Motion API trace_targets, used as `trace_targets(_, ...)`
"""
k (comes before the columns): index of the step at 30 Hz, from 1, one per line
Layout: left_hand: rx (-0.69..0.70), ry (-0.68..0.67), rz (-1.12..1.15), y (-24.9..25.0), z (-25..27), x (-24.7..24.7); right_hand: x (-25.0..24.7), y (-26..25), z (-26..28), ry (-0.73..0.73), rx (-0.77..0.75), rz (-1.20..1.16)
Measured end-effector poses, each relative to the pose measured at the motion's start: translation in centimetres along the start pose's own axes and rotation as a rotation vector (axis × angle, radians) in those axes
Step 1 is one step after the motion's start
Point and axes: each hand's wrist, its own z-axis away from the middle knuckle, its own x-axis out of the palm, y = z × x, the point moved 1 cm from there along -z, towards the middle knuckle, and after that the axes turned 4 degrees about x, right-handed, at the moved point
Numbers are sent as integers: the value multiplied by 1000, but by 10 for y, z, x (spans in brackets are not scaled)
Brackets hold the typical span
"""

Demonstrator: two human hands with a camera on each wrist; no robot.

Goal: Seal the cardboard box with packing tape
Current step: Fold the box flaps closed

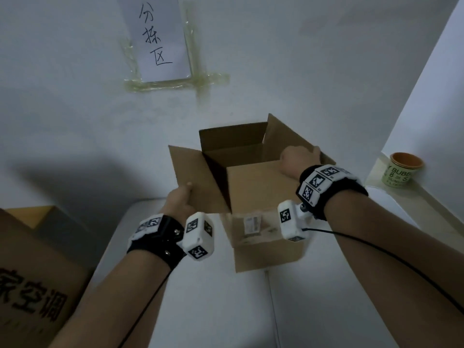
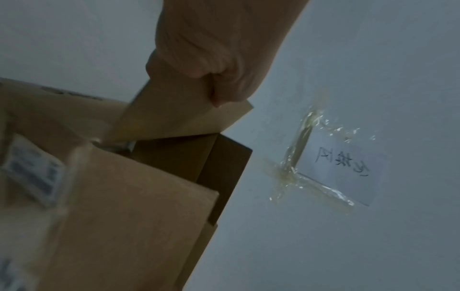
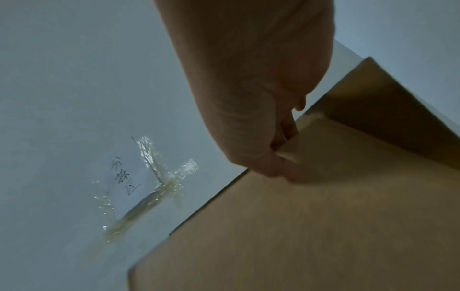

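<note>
Standing on a white table (image 1: 326, 310) close to the wall, the cardboard box (image 1: 261, 197) has its top flaps open. The left hand (image 1: 179, 199) pinches the left flap (image 1: 190, 172), thumb on top and fingers curled beneath, as the left wrist view shows. The right hand (image 1: 298, 159) grips the box's right side, where the right flap (image 1: 283, 135) meets the near flap (image 1: 258, 187); its fingers are curled round the cardboard edge. A blurred white label (image 1: 253, 223) under clear tape sits on the near wall. Around it: a larger printed carton (image 1: 32, 285) at the left, a green and orange cup (image 1: 399, 173) on a ledge at the right, and a taped paper sign (image 1: 157, 38) on the wall behind.
</note>
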Motion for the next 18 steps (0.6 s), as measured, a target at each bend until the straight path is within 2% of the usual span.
trace_targets(3, -30, 2, 102, -19, 2, 18, 12, 5, 4, 12, 35, 18)
trace_targets(7, 1, 42, 40, -36, -10, 33, 27, 15, 11, 74, 27, -199)
trace_targets(12, -73, -121, 176, -39, -17, 47, 46, 41, 21, 218, 147, -379)
trace_targets(13, -79, -144, 156, -39, -18, 50, 49, 45, 22, 175, 195, -434)
trace_targets(16, -94, -186, 139, -44, -22, 57, 59, 53, 21, -70, 346, -543)
trace_targets(18, -110, -198, 144, -50, -25, 60, 64, 57, 24, -201, 440, -714)
